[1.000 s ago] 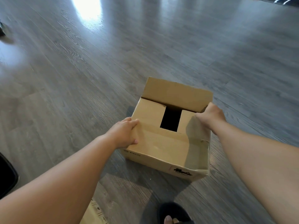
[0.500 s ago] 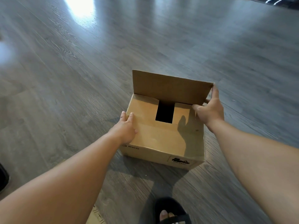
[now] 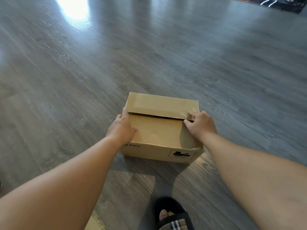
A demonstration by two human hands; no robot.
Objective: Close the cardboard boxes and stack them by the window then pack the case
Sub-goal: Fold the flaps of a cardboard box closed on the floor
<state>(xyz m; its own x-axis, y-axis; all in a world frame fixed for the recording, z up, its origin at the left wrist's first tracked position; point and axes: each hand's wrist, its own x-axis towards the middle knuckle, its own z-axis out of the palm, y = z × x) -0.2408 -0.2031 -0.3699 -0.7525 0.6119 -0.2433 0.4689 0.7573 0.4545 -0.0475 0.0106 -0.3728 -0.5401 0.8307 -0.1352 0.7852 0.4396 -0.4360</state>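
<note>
A brown cardboard box (image 3: 159, 135) with a "PICO" print stands on the grey wooden floor in front of me. Both its long top flaps are folded down. The far flap (image 3: 162, 104) overlaps the near one, with a thin dark gap left between them. My left hand (image 3: 122, 128) lies against the box's left top edge, fingers straight along the side and thumb on the near flap. At the right end of the far flap, my right hand (image 3: 199, 125) pinches the flap's edge, fingers on top and thumb at the seam.
My foot in a dark slipper (image 3: 172, 214) stands just behind the box. A scrap of another cardboard piece (image 3: 95, 222) shows at the bottom edge. A dark patterned item (image 3: 280, 4) lies far off at the top right. Window light glares on the floor (image 3: 74, 9) at the far left.
The far flap stood upright and the middle hole showed; my right hand has folded it down over the near flap. My left hand slid up along the left edge.
</note>
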